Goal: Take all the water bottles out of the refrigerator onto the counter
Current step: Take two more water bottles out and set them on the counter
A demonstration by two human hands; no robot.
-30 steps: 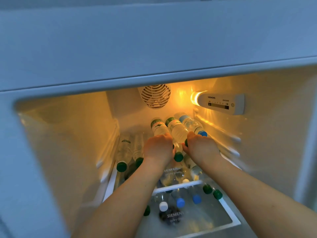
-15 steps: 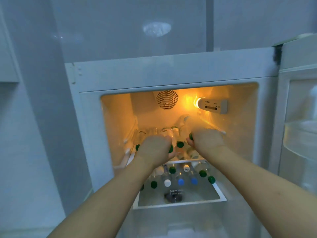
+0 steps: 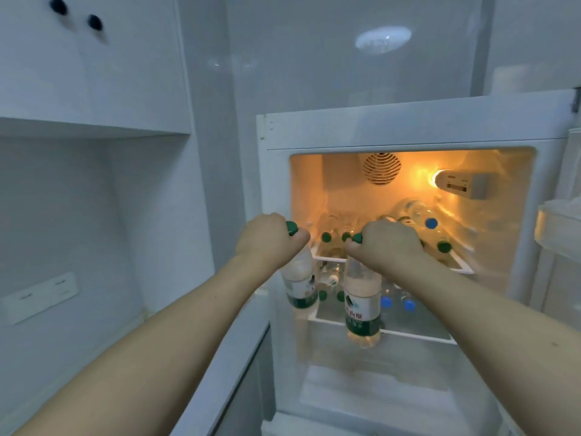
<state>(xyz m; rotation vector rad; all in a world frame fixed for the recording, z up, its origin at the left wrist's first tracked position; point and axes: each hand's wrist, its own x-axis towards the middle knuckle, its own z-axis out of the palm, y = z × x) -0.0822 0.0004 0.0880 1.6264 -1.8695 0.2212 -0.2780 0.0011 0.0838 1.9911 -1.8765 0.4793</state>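
Room dim, bluish on my feed. Warm orange glow from refrigerator lamp (image 3: 435,182) floods interior, slight glare there. Ceiling light reflection (image 3: 383,40) on glossy panel. Cabinet knobs (image 3: 94,23) motion-smeared; wide-angle bending at edges.

Two green-capped bottles (image 3: 361,297) hang upright before the refrigerator (image 3: 408,130); others lie inside.

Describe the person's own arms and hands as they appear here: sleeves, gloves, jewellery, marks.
Both forearms are bare as far as the frame shows; no sleeve is in view. The left hand and right hand wear no gloves, and no ring, watch or bracelet shows at either wrist. A small dark mark sits on the right forearm. The fingers are mostly hidden from this angle.
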